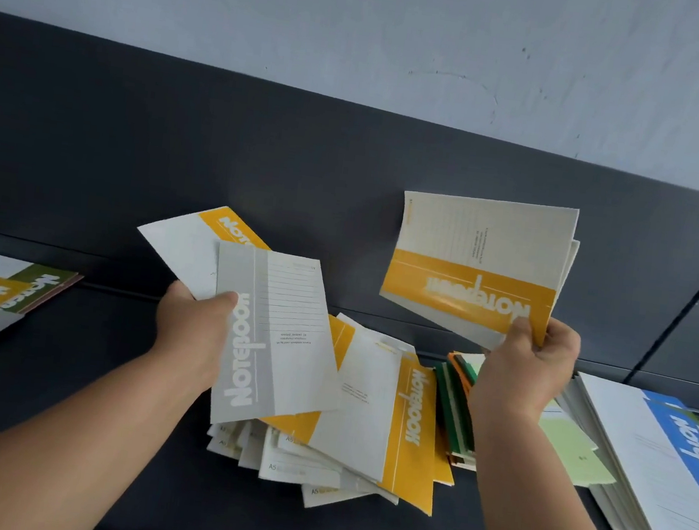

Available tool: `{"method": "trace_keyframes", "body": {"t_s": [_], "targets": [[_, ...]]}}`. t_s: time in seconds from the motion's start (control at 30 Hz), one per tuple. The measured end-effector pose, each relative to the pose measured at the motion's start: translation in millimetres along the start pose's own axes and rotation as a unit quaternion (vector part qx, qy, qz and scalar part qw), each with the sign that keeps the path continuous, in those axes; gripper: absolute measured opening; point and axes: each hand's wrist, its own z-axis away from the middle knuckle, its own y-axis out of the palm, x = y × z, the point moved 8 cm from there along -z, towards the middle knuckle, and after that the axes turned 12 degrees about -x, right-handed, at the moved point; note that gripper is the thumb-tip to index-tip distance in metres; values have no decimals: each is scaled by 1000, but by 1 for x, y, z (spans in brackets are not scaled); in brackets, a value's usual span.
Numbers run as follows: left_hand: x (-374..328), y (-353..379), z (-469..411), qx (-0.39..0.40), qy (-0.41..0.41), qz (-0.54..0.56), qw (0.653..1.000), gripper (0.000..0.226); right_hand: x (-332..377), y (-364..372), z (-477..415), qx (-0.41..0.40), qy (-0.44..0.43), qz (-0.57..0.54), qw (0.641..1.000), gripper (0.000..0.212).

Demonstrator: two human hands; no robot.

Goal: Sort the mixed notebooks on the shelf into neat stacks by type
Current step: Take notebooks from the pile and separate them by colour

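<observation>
Loose pile (365, 419) on the shelf (93, 322), centre; my left hand (196, 330) grips a grey notebook (286, 344) (a yellow one behind), my right hand (524, 363) pinches yellow notebooks (477, 270).

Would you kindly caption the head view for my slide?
Left hand grips a grey notebook, right hand yellow notebooks, above the mixed pile.

A grey notebook (278, 335) and yellow notebooks (469, 269) aloft above a sloppy yellow-banded pile (363, 432).

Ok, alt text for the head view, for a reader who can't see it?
Both hands hold notebooks up over a dark shelf: the left hand grips a grey-banded notebook with a yellow-banded notebook behind it, the right hand a small yellow-banded bundle. Below lies a messy yellow pile, with a blue-topped stack to its right.
</observation>
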Motion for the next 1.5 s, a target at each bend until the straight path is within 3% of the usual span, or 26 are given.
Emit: {"method": "trace_keyframes", "body": {"t_s": [0.13, 0.33, 0.53, 0.6, 0.7, 0.8, 1.0, 1.13, 1.37, 1.5], "targets": [[-2, 3, 3, 13, -7, 12, 1000, 25, -20, 9, 15, 32, 91, -15, 995, 16], [-8, 3, 7, 28, -14, 24, 999, 25, -29, 16, 35, 97, 179, -13, 979, 5], [-2, 1, 5, 38, -39, 30, 998, 13, -45, 39, 65, 253, 264, 59, 929, 9], [3, 0, 4, 36, -61, 42, 997, 16, -57, 43, 72, 290, 241, 130, 917, 8], [6, -6, 2, 29, -88, 64, 994, 18, -62, 42, 68, 308, 108, 256, 910, 12], [-4, -19, -3, 14, -65, 69, 995, 17, -64, 42, 64, 308, 22, 312, 898, 15], [-44, -48, -11, -46, 23, 51, 997, 24, -77, 44, 64, 308, -9, 356, 882, 22], [-59, -55, -11, -64, 39, 48, 996, 24, -81, 46, 62, 302, -4, 352, 886, 24], [-27, -21, 12, 72, -3, -140, 988, 18, -77, 46, 61, 309, -24, 347, 885, 25], [-13, -6, 23, 121, 42, -252, 959, 25, -70, 45, 59, 311, -80, 372, 871, 19]]}}
